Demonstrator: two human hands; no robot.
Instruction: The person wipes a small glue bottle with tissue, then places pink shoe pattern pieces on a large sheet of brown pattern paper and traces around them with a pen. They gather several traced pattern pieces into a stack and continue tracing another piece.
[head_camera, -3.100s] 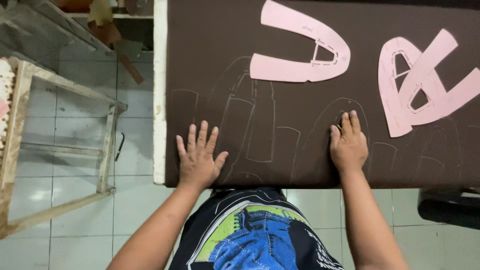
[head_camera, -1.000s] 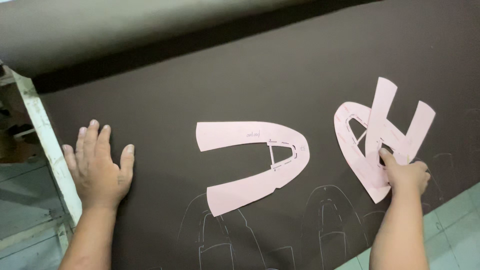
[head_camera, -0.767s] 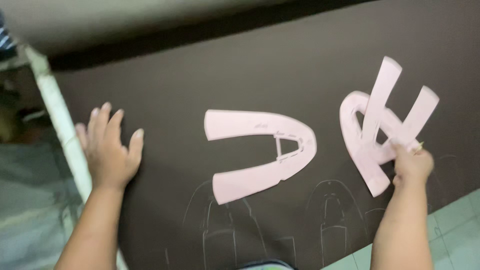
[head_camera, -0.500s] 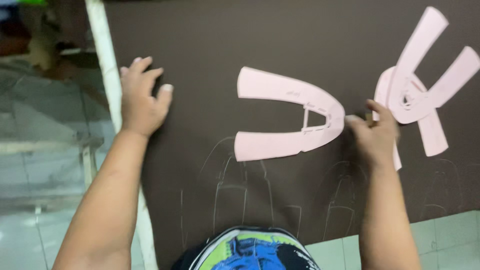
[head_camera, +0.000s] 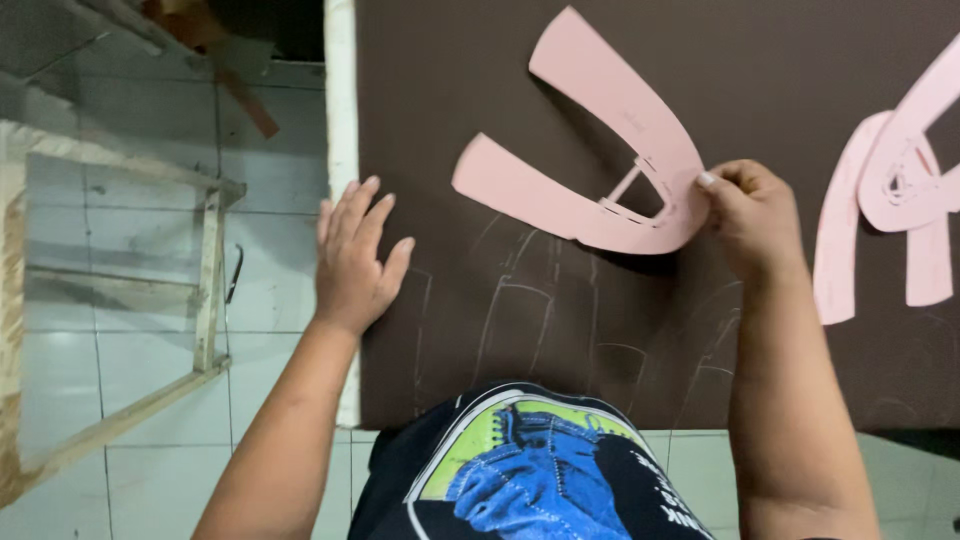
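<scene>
Dark brown sheet material (head_camera: 760, 90) covers the whole bench, with faint chalk outlines (head_camera: 540, 310) drawn on it near the front edge. The right hand (head_camera: 752, 215) is closed on the curved end of a pink U-shaped template (head_camera: 600, 150), pinching it between thumb and fingers. The template looks partly lifted off the sheet: it throws a shadow under its bend and along the upper arm. Its two arms point away from the hand, toward the left edge of the bench, and there's a small cut-out window near the bend, right by the fingertips.

The left hand (head_camera: 352, 262) lies flat and open, fingers spread, right at the left edge of the bench, half on the brown sheet and half over the white edge strip (head_camera: 340, 120). It holds nothing.

More pink templates (head_camera: 880, 220) sit at the right edge, overlapping each other, well apart from the U-shaped one and just beside the right hand's wrist side.

Off the bench to the left there's a wooden frame (head_camera: 210, 290) standing on a tiled floor (head_camera: 120, 480). The person's printed dark shirt (head_camera: 530, 470) shows at the front edge.
</scene>
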